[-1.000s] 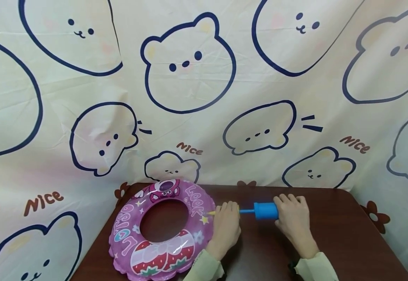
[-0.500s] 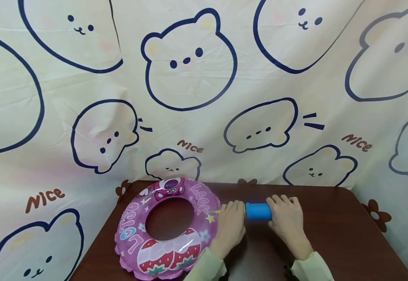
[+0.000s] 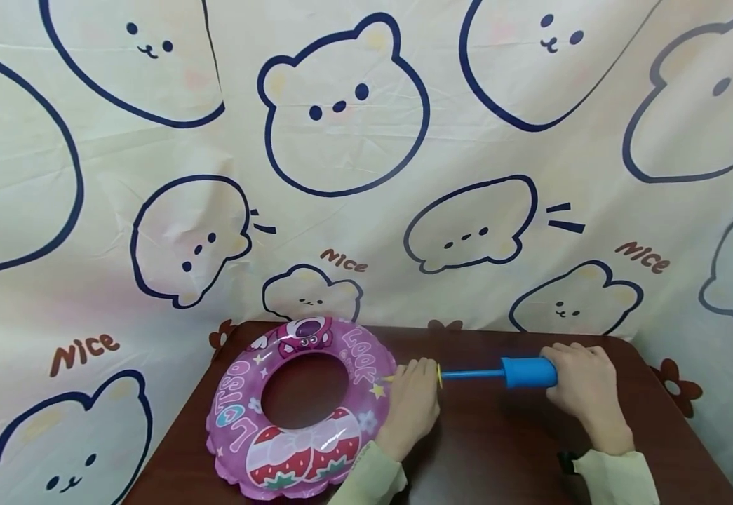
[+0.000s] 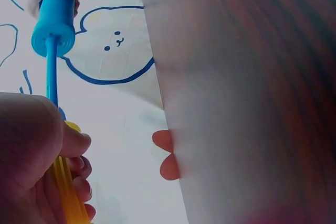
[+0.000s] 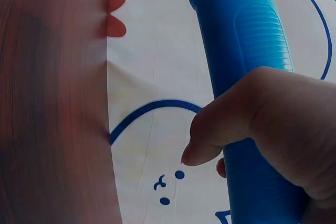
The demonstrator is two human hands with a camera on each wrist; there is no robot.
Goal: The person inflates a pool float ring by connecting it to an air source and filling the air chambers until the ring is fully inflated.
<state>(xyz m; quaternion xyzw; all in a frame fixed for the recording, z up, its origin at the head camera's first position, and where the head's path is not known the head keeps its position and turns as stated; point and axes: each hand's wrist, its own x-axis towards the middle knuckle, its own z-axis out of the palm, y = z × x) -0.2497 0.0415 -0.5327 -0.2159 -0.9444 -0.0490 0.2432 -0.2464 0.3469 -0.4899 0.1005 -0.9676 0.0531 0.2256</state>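
A hand air pump stretches sideways over the table, its blue barrel (image 3: 527, 372) joined by a thin blue rod (image 3: 473, 374) to a yellow end piece (image 4: 71, 192). My left hand (image 3: 412, 403) grips that yellow piece, fingers curled round it; a yellow tip pokes out toward the swim ring. The inflated swim ring (image 3: 227, 400), purple with strawberry and bear prints, lies just left of this hand, and the yellow tip overlaps its right side. My right hand (image 3: 583, 393) holds the blue barrel (image 5: 247, 40) near its far end, thumb wrapped across. The rod stands well extended between the hands.
A dark brown wooden table (image 3: 492, 449) lies under everything. Behind it and along both sides hangs a pale cloth (image 3: 366, 231) printed with bear outlines, meeting the table's back edge.
My right hand first pushed the barrel left toward the left hand, covering the rod, then drew it far right, exposing a long rod. The ring and left hand shifted slightly right earlier.
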